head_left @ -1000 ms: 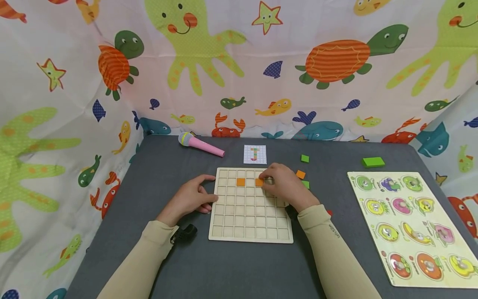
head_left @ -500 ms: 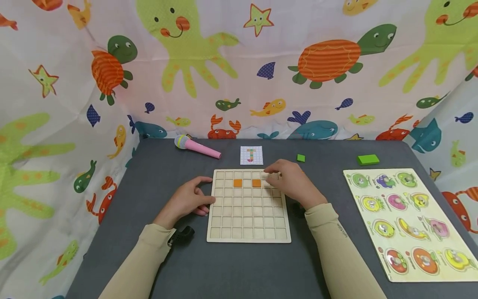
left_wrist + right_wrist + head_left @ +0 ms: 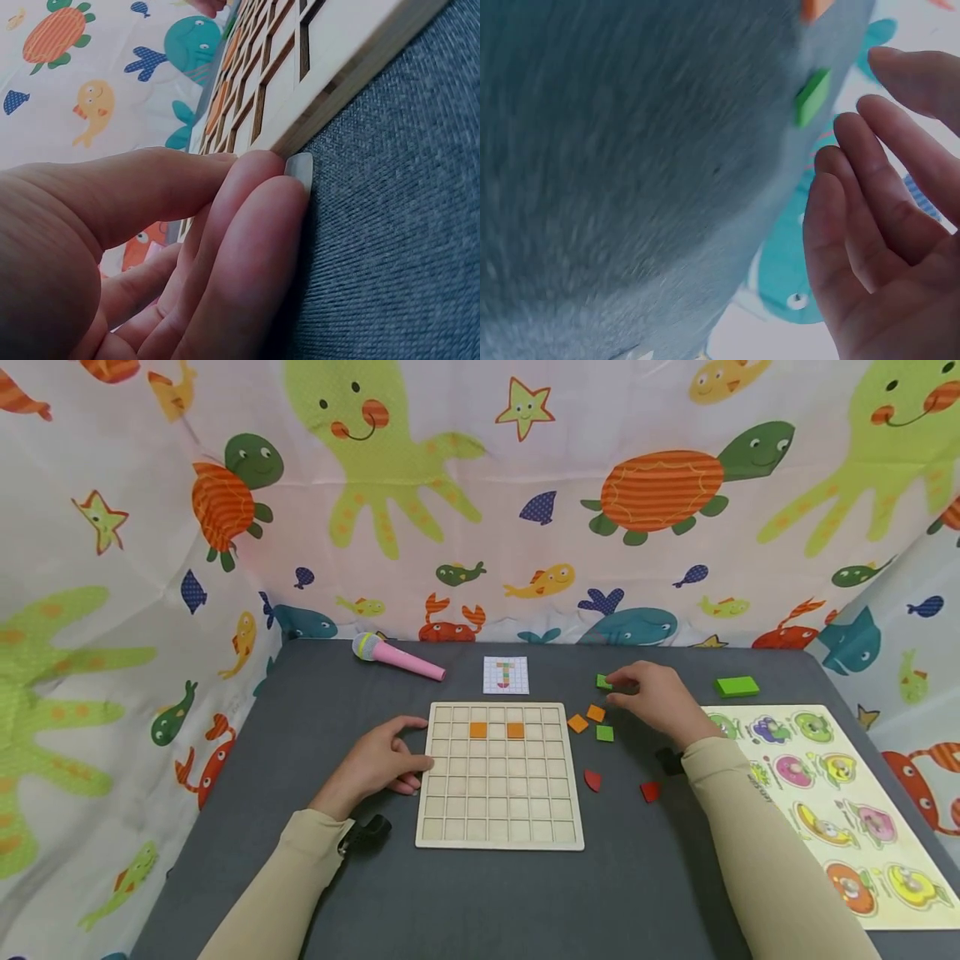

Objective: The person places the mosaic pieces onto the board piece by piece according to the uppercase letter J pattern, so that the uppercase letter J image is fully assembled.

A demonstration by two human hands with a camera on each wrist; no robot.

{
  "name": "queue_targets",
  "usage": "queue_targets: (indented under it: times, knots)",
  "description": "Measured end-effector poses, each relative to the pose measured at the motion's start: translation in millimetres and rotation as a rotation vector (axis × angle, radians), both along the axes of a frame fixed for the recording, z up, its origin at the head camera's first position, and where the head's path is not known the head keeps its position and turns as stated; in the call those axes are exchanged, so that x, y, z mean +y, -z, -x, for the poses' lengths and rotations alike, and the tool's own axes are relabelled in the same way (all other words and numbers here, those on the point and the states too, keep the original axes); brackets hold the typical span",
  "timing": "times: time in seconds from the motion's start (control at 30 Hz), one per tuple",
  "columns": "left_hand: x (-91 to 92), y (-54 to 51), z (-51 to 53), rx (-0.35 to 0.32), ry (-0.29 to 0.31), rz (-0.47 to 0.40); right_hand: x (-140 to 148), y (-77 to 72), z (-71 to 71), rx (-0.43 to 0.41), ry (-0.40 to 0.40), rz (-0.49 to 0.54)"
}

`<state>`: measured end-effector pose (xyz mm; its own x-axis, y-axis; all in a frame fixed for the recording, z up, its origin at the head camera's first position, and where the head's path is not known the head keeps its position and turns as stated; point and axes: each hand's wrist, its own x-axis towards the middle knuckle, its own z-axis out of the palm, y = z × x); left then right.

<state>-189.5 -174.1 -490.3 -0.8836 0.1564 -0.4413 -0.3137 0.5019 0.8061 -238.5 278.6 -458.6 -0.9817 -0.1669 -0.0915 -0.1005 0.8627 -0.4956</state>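
Observation:
My left hand [image 3: 378, 766] lies at the left edge of the wooden grid board [image 3: 498, 835], its thumb and index finger touching the rim. The left wrist view has its fingertips [image 3: 292, 199] against the board's side. Two orange square tiles [image 3: 477, 730] sit in cells of one upper row, a cell apart. Beyond the board's upper right corner my right hand [image 3: 656, 697] reaches toward a green tile [image 3: 603, 682]. In the right wrist view the fingers are spread from the thumb, hold nothing, and stand apart from the green tile [image 3: 812, 97].
Loose orange tiles [image 3: 577, 723], a green tile [image 3: 605, 734] and red pieces [image 3: 650, 791] lie right of the board. Behind it are a pattern card [image 3: 506, 676] and a pink toy microphone [image 3: 405, 660]. A fruit puzzle board [image 3: 817, 810] and a green block [image 3: 737, 687] are at right.
My right hand has moved from the board's upper row, where it touched the right orange tile, over to the green tile. Loose pieces are uncovered. My left hand stays at the rim.

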Motion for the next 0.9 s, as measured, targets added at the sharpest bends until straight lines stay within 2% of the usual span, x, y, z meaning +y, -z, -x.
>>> queue_targets:
  times: [0.17, 0.43, 0.6, 0.9]
  knots:
    - [0.5, -0.1, 1.3, 0.003, -0.002, -0.011, 13, 3.8, 16.9, -0.030, 0.007, -0.014]
    - [-0.5, -0.1, 0.6, 0.005, -0.012, -0.010, 15, 15.4, 35.1, -0.035, -0.028, -0.042]
    - [-0.3, 0.7, 0.0, 0.002, -0.012, -0.016, 14, 21.9, 40.0, -0.029, -0.017, -0.039]
    - [0.3, 0.5, -1.0, 0.004, -0.021, -0.011, 12, 18.5, 39.9, -0.035, -0.022, -0.045]
